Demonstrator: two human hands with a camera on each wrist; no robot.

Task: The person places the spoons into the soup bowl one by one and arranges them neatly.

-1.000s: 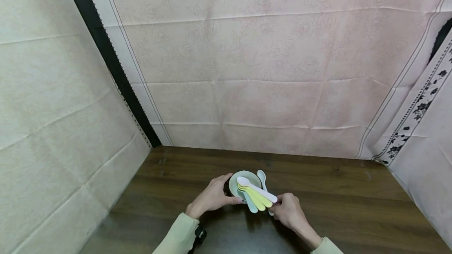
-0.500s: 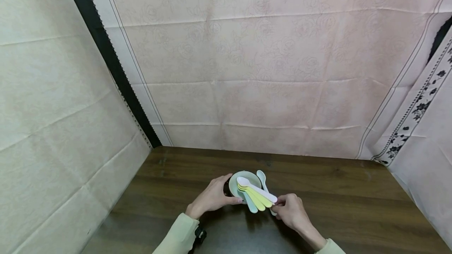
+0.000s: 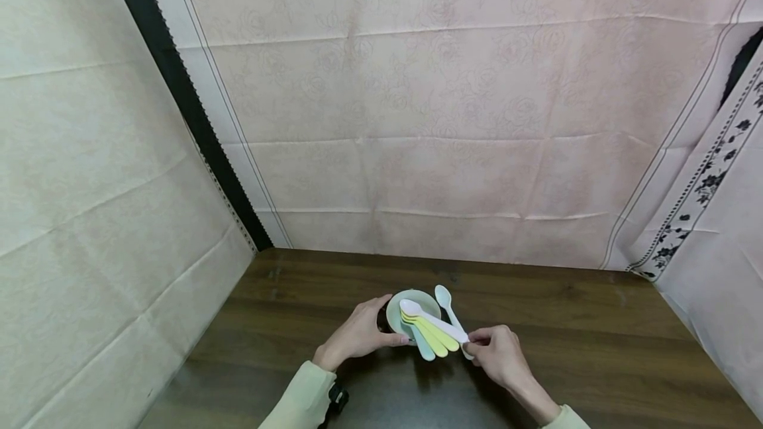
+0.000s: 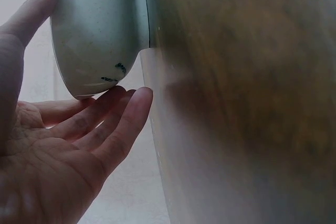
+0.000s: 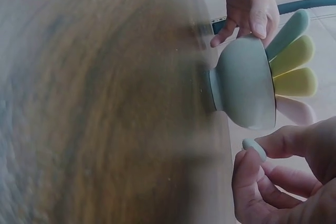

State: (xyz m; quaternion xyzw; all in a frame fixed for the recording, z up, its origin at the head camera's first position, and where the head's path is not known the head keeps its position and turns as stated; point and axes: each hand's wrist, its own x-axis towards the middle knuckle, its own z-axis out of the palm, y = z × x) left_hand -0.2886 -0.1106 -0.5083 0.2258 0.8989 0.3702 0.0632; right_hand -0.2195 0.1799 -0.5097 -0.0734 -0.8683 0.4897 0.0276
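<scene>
A pale green bowl [image 3: 393,315] stands on the brown wooden table. My left hand [image 3: 360,328] holds it, thumb at the near rim and fingers along the far side; the left wrist view shows the bowl [image 4: 97,30] between thumb and fingertips. Several spoons lean in the bowl with handles over the near right rim: a pale pink spoon [image 3: 435,320], two yellow spoons [image 3: 440,339] and a blue-green spoon [image 3: 424,344]. To the bowl's right, my right hand [image 3: 499,355] pinches a pale green spoon [image 3: 444,298] by its handle end [image 5: 254,149], its head pointing away from me.
The table [image 3: 334,270] reaches back to a pale rose-patterned cloth [image 3: 441,118]. Another light cloth [image 3: 107,217] hangs at the left, and a cloth with a black floral border [image 3: 709,184] at the right.
My right hand has shifted slightly right, and the pale green spoon has moved right with it, its handle slanting more. My left hand, the bowl and the spoons in it have stayed put.
</scene>
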